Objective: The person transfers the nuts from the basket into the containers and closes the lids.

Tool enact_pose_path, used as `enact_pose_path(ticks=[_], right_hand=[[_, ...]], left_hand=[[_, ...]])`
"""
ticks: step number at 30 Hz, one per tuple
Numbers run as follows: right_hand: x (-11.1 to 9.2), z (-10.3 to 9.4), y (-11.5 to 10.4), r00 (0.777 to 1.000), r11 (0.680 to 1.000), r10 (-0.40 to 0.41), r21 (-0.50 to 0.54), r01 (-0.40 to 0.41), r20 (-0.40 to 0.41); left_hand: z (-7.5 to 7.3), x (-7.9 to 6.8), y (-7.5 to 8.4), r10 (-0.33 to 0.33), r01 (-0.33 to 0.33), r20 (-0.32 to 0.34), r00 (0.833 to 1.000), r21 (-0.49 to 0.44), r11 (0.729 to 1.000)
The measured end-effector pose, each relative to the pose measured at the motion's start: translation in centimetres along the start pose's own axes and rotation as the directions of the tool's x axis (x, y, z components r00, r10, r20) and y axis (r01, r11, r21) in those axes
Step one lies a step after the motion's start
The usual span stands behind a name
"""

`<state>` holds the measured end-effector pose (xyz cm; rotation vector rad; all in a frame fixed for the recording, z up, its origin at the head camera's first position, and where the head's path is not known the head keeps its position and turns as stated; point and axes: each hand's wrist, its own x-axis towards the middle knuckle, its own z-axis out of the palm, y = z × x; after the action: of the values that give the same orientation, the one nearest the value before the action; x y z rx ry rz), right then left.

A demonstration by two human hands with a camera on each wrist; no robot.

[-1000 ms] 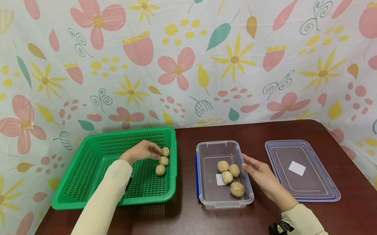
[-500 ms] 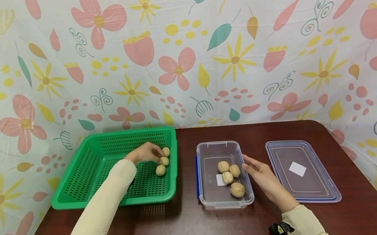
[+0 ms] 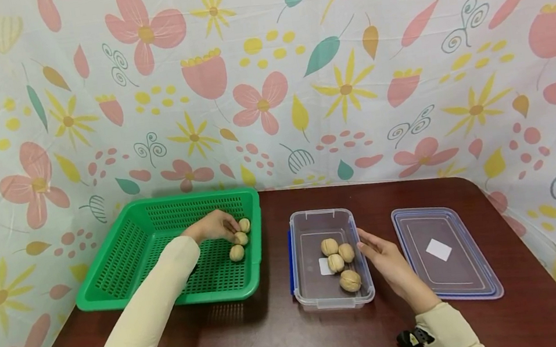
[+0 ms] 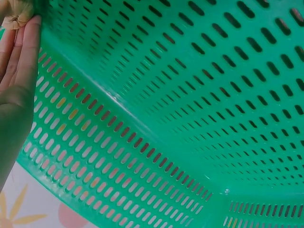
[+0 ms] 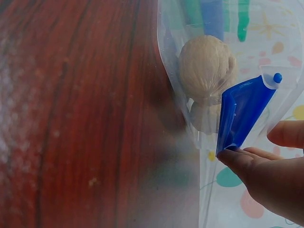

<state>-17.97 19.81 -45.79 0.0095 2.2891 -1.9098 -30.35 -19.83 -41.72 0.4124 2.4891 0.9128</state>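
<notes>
In the head view, my left hand (image 3: pixel 215 227) reaches into the green basket (image 3: pixel 83 293), its fingers curled down at the middle walnut (image 3: pixel 241 238). The left wrist view has the fingertips against that walnut (image 4: pixel 18 13), only partly in frame. Two more walnuts lie beside it, a far walnut (image 3: pixel 245 225) and a near walnut (image 3: pixel 237 253). My right hand (image 3: pixel 388 261) rests against the right side of the clear plastic box (image 3: pixel 321 302), fingers extended. Close up, its fingertips touch the hanging blue latch (image 5: pixel 244 114). Several walnuts (image 3: pixel 335 262) lie inside the box.
Right of the box, a clear lid (image 3: pixel 452 276) with a blue seal and a white label lies flat on the dark wooden table (image 3: pixel 258 346). A flowered cloth (image 3: pixel 262 52) hangs behind the table and along both sides.
My left hand has shifted slightly right and nearer, onto the middle walnut, which has moved a touch to the left. The right hand and the box stay put.
</notes>
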Motion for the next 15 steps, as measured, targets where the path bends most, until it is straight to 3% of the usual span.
enact_pose_path(ticks=[5, 15], right_hand=[[-0.2, 0.0, -0.1, 1.0, 1.0, -0.004, -0.001, 0.004, -0.003], [0.0, 0.0, -0.1, 1.0, 1.0, -0.004, -0.003, 0.004, -0.005]], left_hand=[[-0.7, -0.4, 0.2, 0.003, -0.003, -0.01, 1.0, -0.023, 1.0], [-2.3, -1.3, 1.1, 0.075, -0.081, -0.055, 0.996, -0.126, 0.989]])
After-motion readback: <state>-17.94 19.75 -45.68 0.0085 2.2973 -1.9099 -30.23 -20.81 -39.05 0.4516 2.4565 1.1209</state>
